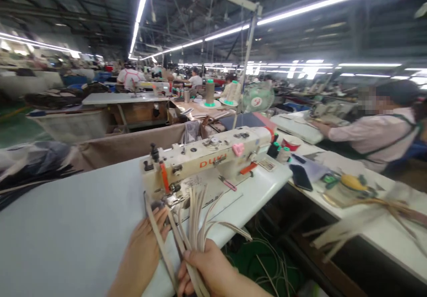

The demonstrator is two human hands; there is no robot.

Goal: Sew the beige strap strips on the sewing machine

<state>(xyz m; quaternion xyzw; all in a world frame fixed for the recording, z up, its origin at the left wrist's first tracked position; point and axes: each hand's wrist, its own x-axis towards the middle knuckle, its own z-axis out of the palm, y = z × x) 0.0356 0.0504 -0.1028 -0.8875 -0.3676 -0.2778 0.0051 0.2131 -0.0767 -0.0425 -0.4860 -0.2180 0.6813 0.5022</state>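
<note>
My right hand [207, 266] is closed around a bundle of narrow beige strips [195, 221], whose loose ends fan upward and to the right. My left hand [145, 239] lies on the white table beside the needle area of a sewing machine [207, 154], with its fingers stretched toward the presser foot [171, 199]. One long strip [160, 239] crosses over the left fingers. What lies beneath those fingertips is mostly hidden. Pink-handled thread snips [227, 183] rest on the machine bed.
To the right, a side table [387, 239] holds a phone [300, 177], a yellow item [353, 182] and more strips [347, 230]. A green bin [267, 261] with strips sits below. Dark material [33, 172] lies at left. A co-worker [383, 128] sits at right.
</note>
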